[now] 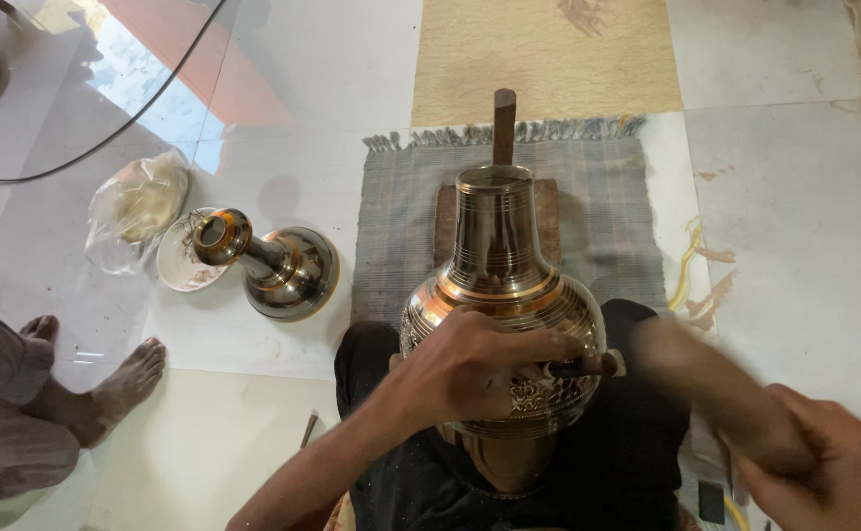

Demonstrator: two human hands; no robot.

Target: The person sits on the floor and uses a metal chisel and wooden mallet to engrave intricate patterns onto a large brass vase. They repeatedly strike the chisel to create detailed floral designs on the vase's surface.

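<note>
Left hand [479, 369] was clamped on a dark punch [580, 366], tip against the belly of the brass vase [504, 305] lying neck-away on the lap. Right hand [833, 462] gripped a blurred mallet [715, 388] just right of the punch's butt, nothing between. A second vase [278, 265] lay on the floor, left.

Head view, looking steeply down, close over lap, right side blurred

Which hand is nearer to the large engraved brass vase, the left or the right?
Left. The left hand rests on the large brass vase, pressing a thin chisel to its engraved band. The right hand is apart, lower right, gripping a blurred wooden mallet.
</note>
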